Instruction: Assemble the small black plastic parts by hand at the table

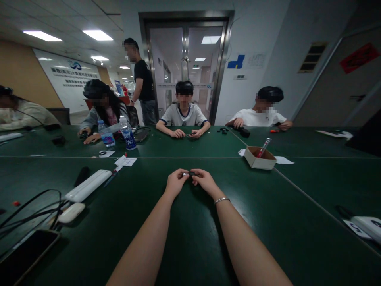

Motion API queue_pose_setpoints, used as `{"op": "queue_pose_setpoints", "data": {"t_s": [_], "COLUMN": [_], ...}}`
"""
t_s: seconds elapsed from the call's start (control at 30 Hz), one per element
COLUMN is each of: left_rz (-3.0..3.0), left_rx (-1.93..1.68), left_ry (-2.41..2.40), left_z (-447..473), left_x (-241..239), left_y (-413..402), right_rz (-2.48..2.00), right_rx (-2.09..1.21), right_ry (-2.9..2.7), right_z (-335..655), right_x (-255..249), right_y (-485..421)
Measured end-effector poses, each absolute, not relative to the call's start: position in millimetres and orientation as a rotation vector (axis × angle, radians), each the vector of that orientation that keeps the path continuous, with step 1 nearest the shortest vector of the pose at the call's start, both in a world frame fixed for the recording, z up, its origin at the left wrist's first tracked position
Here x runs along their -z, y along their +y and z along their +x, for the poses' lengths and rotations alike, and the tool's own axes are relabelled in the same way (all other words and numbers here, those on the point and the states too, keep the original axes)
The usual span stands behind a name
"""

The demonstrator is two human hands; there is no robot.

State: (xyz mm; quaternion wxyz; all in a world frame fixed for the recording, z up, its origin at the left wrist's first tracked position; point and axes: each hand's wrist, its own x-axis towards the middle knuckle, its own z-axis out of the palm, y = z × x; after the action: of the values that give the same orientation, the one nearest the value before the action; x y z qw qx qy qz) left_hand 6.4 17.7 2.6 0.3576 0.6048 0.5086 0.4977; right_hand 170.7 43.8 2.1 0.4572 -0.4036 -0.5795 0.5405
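Just past the middle of the green table (193, 238), my left hand (176, 183) and my right hand (206, 182) meet fingertip to fingertip. A small piece with a bright silver end (186, 174) is pinched in my left hand. Between the fingers of my right hand is a small dark piece (192, 173). The two pieces touch or lie very close; I cannot tell if they are joined. Fingers cover most of both, so their kind does not show. A silver bracelet (222, 200) circles my right wrist.
A cardboard box (259, 159) holding a red-handled tool stands ahead right. To the left lie a white power strip (88, 186), black cables (32, 210) and a phone (29, 254). Two water bottles (127, 133) stand ahead left. Several people sit across the table; one stands behind.
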Motion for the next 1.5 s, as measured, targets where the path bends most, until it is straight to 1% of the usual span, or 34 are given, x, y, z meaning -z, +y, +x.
{"op": "queue_pose_setpoints", "data": {"t_s": [0.3, 0.6, 1.5], "left_rz": [1.527, 1.495, 1.405], "left_rx": [-1.318, -1.264, -1.245], "left_ry": [1.292, 1.304, 1.269], "left_z": [5.9, 4.6, 4.9], "left_x": [-3.9, -9.2, 0.9], "left_y": [19.4, 16.5, 25.0], "right_rz": [-0.959, -0.898, -0.858], "right_rx": [-1.453, -1.504, -1.436], "right_ry": [-1.262, -1.197, -1.317], "right_z": [176.8, 177.8, 180.9], "right_x": [-1.1, -2.1, 6.2], "right_y": [46.2, 44.0, 46.4]}}
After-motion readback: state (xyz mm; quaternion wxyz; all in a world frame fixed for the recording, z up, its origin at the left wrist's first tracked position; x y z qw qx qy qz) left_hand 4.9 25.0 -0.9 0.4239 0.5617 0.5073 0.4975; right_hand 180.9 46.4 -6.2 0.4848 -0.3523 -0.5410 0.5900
